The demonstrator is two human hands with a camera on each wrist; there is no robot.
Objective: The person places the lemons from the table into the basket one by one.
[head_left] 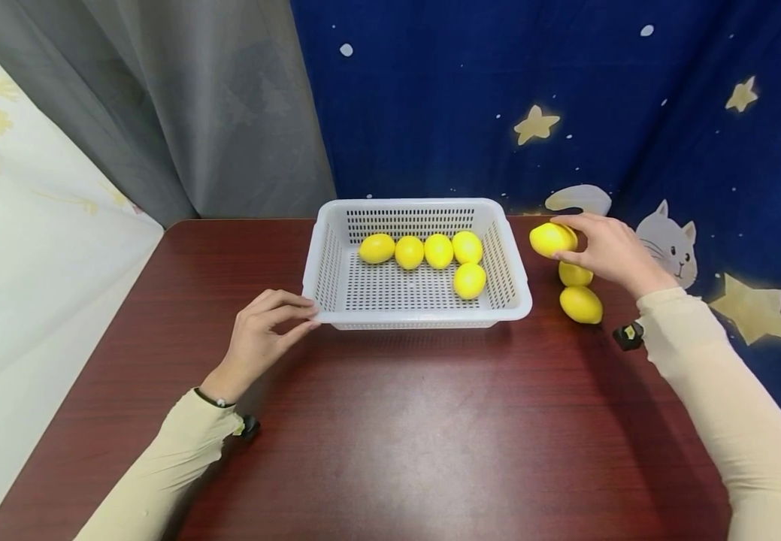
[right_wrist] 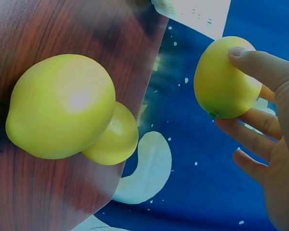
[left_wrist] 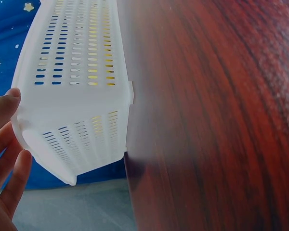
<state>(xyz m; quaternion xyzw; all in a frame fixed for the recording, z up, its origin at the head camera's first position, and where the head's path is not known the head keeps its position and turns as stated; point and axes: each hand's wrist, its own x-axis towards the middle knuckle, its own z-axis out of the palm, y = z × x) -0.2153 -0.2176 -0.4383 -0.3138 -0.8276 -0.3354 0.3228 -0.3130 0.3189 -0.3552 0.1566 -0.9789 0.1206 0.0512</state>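
Figure: We are pinching a lemon (head_left: 546,239) in the right hand (head_left: 619,249), thumb against fingers, just off the right end of the white basket (head_left: 424,317).
Detail: With the left hand (head_left: 255,332) we are gripping the basket's near left corner. Two lemons (head_left: 581,305) are lying on the table (head_left: 417,428) beneath the right hand; five lemons (head_left: 410,252) are sitting inside the basket, four in a row along the back. In our judgement, good handling is calling for a firm but unsqueezing pinch, a path above the rim, a corner hold without tilting, and a gentle release onto bare basket floor.
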